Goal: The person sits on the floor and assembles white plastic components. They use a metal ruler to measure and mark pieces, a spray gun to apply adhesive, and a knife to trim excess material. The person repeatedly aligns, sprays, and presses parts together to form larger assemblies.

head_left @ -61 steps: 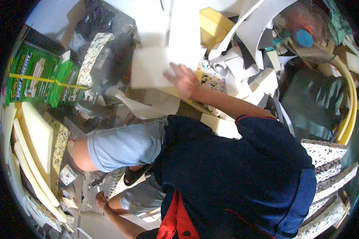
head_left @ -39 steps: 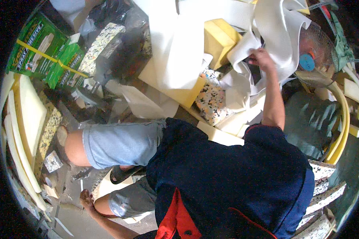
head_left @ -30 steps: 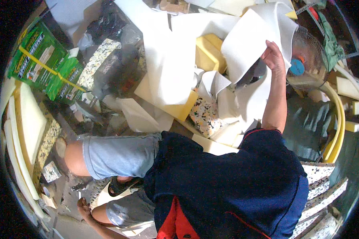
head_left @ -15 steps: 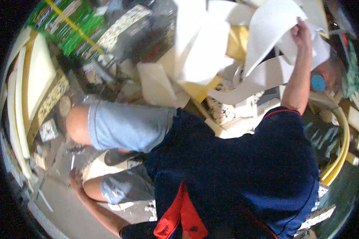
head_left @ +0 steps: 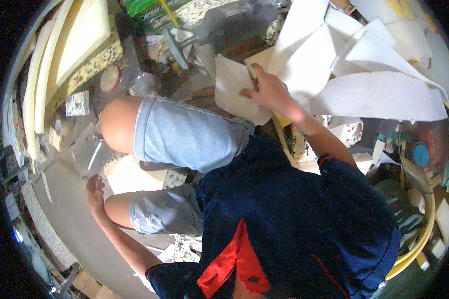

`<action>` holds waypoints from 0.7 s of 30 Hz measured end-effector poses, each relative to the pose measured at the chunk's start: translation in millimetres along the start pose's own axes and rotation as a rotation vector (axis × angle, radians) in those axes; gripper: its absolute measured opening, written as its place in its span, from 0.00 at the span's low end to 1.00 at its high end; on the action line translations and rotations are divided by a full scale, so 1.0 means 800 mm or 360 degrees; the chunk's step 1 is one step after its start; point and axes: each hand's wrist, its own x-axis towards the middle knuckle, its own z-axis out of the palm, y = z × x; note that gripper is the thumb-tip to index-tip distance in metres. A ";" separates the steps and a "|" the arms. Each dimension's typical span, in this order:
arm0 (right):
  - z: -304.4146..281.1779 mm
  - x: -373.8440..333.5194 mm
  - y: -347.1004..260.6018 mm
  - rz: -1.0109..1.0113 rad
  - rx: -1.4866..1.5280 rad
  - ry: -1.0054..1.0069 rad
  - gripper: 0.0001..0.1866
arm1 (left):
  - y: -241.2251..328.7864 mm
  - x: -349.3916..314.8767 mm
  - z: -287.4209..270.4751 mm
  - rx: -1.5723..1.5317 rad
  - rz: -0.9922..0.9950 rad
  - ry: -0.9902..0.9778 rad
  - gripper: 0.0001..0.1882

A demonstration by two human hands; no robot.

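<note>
My right hand [head_left: 273,93] reaches forward over a pale off-white sheet [head_left: 230,84], possibly foam. Its thumb and forefinger are spread apart at the sheet's right edge, and I cannot tell whether they touch it. Just right of this hand lie large white sheets [head_left: 312,55], bent and overlapping in a loose heap. A long white curved strip [head_left: 384,94] crosses the heap's near side. Beside my left knee, my left hand [head_left: 95,192] hangs with loose fingers and holds nothing. The nearest thing to it is a cream flat piece [head_left: 134,175] between my legs.
Thick cream foam slabs [head_left: 80,45] lean at the far left above a speckled foam block [head_left: 92,65]. Green packaging [head_left: 149,10] lies at the back. A clear container with a blue round cap [head_left: 421,155] and yellow curved strips [head_left: 409,259] are at the right.
My right hand has let go of the white curved sheet and moved left to the off-white sheet. The white sheet has dropped onto the heap. The view has shifted.
</note>
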 end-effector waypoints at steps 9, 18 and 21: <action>-0.166 0.151 0.216 0.0367 0.0869 0.1078 0.19 | 0.024 -0.070 -0.021 0.0059 -0.0126 0.0080 0.37; -0.307 0.157 0.369 0.0176 0.1388 0.2148 0.20 | 0.006 -0.072 -0.037 -0.0020 -0.0302 -0.0014 0.35; -0.331 0.162 0.395 0.0442 0.0894 0.2398 0.21 | 0.002 -0.065 -0.038 -0.0083 -0.0322 0.0010 0.34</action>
